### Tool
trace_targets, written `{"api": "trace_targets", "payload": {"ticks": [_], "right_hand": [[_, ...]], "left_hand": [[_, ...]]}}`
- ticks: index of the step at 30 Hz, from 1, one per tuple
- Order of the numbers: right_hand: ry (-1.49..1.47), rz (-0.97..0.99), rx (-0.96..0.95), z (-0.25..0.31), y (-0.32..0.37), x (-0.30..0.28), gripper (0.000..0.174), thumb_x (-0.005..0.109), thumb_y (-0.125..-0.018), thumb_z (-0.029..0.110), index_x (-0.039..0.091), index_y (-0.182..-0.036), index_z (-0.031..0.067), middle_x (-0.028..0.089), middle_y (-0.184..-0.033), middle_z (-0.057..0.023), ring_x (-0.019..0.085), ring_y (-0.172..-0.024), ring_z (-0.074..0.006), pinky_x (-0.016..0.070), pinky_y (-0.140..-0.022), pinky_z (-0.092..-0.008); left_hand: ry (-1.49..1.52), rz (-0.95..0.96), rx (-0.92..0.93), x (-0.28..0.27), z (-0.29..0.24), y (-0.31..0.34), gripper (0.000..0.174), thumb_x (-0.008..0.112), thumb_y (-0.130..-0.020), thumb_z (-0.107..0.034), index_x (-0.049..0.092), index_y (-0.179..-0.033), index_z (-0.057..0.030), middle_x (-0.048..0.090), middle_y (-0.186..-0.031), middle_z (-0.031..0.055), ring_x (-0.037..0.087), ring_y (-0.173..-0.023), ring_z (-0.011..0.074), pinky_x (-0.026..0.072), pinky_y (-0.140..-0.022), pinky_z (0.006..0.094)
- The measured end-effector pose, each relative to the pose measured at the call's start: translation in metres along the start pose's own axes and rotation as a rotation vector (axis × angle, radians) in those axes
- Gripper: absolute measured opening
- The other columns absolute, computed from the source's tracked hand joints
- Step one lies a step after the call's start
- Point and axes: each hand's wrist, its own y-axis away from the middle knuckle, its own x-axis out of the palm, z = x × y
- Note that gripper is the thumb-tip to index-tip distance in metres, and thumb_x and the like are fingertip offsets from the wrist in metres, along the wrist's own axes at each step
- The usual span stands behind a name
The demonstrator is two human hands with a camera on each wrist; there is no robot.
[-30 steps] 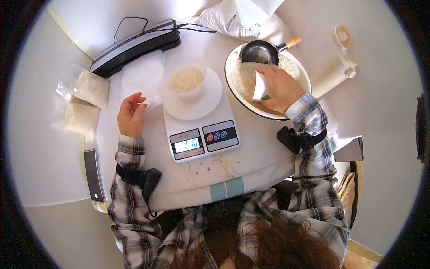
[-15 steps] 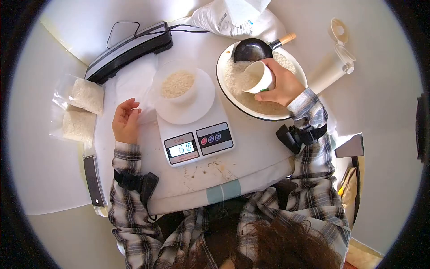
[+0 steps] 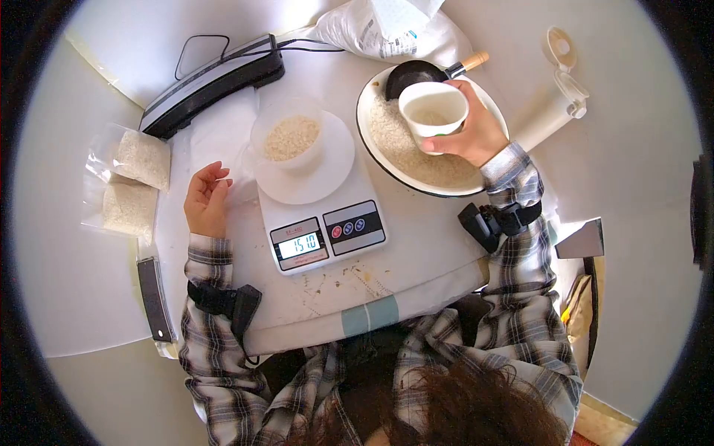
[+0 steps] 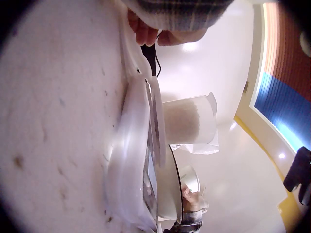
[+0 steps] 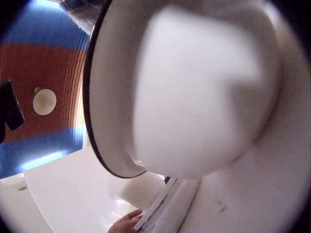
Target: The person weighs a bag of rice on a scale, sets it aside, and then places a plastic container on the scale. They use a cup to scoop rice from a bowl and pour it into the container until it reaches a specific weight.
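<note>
My right hand (image 3: 480, 132) grips a white paper cup (image 3: 433, 111) with some rice inside, mouth tipped up, above the dark-rimmed white basin (image 3: 362, 134). Loose rice (image 3: 394, 134) fills the basin, where a small black pan (image 3: 413, 76) with a wooden handle lies at the far side. My left hand (image 3: 207, 199), fingers loosely curled and holding nothing, is beside the kitchen scale (image 3: 269, 212). On the scale's round platform stands a translucent plastic tub (image 4: 208, 119) partly filled with rice. The lit display (image 3: 300, 245) shows 151.0.
Two clear bags of rice (image 3: 134, 207) lie at the left. Behind the scale are a long black-and-silver appliance (image 3: 216, 93) with a cable and a white sack (image 3: 387, 33). A cream open-lidded container (image 3: 550, 111) lies right of the basin; a phone-like dark slab (image 3: 154, 297) sits at the left edge.
My right hand has lifted the paper cup out of the rice and turned its mouth upward over the basin. The left hand stays by the scale, whose reading is unchanged.
</note>
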Motion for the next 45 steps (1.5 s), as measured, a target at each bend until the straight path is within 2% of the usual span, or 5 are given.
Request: {"api": "trace_targets", "payload": {"ticks": [5,14,22,25,45], "right_hand": [[0.315,0.062,0.098,0.022,0.004,-0.001,0.086,0.085,-0.053,0.030,0.040,-0.121,0.0019,0.058,-0.105,-0.0194,0.055,-0.104,-0.0328,0.0424,-0.091,-0.0362],[0.454,0.028,0.117,0.026,0.004,0.000,0.087,0.085,-0.054,0.024,0.037,-0.124,0.0016,0.059,-0.106,-0.0145,0.057,-0.101,-0.0231,0.0438,-0.088,-0.0313],[-0.007,-0.157,-0.442,0.052,0.008,0.007,0.072,0.079,-0.059,0.012,0.042,-0.121,0.0055,0.055,-0.111,-0.0104,0.054,-0.104,-0.0239,0.0416,-0.090,-0.0331],[0.235,-0.099,-0.574,0.080,0.012,0.011,0.081,0.077,-0.059,0.006,0.033,-0.127,0.0004,0.049,-0.119,-0.0112,0.049,-0.111,-0.0210,0.0373,-0.096,-0.0348],[0.517,0.032,-0.505,0.145,-0.021,0.060,0.058,0.072,-0.059,-0.004,0.048,-0.111,0.0047,0.055,-0.105,-0.0155,0.056,-0.097,-0.0348,0.0468,-0.081,-0.0348]], "left_hand": [[-0.013,0.002,-0.001,-0.001,0.001,-0.001,0.031,0.050,-0.083,0.003,0.051,-0.114,0.0039,0.056,-0.103,0.0107,0.054,-0.094,0.0157,0.0463,-0.085,0.0281],[0.006,0.013,0.011,-0.003,0.004,-0.002,0.031,0.051,-0.084,0.000,0.051,-0.114,0.0033,0.056,-0.103,0.0105,0.054,-0.094,0.0157,0.0453,-0.086,0.0276],[-0.011,0.018,0.026,-0.003,0.004,-0.002,0.031,0.050,-0.083,-0.001,0.051,-0.114,0.0029,0.057,-0.103,0.0103,0.054,-0.091,0.0147,0.0451,-0.085,0.0271],[-0.023,0.027,0.033,-0.002,0.003,-0.001,0.031,0.050,-0.083,0.000,0.051,-0.114,0.0025,0.057,-0.102,0.0098,0.055,-0.090,0.0142,0.0454,-0.084,0.0267],[-0.043,0.024,-0.005,0.002,-0.005,0.001,0.031,0.053,-0.083,-0.003,0.052,-0.114,0.0013,0.057,-0.103,0.0096,0.053,-0.093,0.0146,0.0443,-0.086,0.0269]]}}
